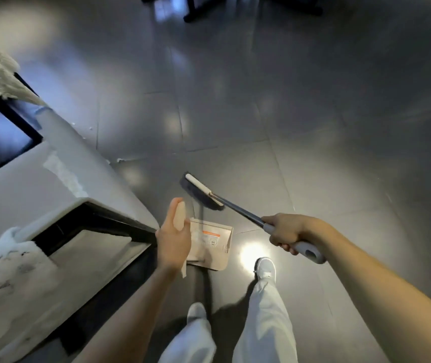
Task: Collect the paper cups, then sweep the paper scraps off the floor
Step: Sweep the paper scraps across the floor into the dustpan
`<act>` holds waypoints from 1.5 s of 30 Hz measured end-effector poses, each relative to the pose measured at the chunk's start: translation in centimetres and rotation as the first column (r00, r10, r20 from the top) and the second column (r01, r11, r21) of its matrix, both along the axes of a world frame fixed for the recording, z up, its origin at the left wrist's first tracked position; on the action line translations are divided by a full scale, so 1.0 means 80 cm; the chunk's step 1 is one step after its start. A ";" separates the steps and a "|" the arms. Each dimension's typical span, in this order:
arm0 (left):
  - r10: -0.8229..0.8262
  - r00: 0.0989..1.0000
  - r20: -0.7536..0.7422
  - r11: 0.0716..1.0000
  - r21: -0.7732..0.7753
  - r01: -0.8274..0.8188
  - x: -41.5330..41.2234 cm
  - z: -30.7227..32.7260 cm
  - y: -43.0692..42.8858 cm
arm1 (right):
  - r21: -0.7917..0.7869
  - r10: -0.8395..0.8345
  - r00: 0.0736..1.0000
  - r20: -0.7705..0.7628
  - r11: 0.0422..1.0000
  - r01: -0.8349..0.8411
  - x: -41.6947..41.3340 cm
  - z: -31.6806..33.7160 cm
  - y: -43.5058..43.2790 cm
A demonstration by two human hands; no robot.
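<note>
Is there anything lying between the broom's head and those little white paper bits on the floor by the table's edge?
Nothing visible. Only bare floor lies between the head of the broom and the paper scraps beside the white table. The dustpan sits nearer the person's feet, out of that path.

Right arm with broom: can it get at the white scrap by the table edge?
Probably yes: the right grip holds the broom, and only bare floor lies between its head and the scrap; the table sits left of it.
</note>
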State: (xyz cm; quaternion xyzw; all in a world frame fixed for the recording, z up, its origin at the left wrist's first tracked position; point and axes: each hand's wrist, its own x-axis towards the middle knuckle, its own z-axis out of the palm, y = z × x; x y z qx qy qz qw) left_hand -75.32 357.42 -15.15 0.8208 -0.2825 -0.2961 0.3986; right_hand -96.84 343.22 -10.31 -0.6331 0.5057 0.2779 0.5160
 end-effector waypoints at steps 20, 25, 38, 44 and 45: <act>0.493 0.868 0.055 0.870 -0.042 -0.491 0.038 0.029 -0.189 | 0.144 0.333 0.937 0.107 0.927 -0.346 0.064 0.044 -0.275; 0.590 0.808 0.017 0.804 -0.108 -0.585 0.106 0.039 -0.244 | 0.073 0.398 0.905 0.151 0.908 -0.412 0.175 0.049 -0.358; 0.797 0.603 0.028 0.595 -0.209 -0.776 0.326 0.055 -0.399 | -0.022 0.588 0.794 0.153 0.806 -0.592 0.497 0.055 -0.530; 0.883 0.468 -0.015 0.463 -0.132 -0.877 0.403 0.019 -0.470 | -0.054 0.787 0.603 0.131 0.613 -0.789 0.660 0.048 -0.608; 0.897 0.442 -0.033 0.435 -0.117 -0.893 0.415 0.011 -0.486 | -0.055 0.819 0.561 0.122 0.570 -0.820 0.692 0.043 -0.623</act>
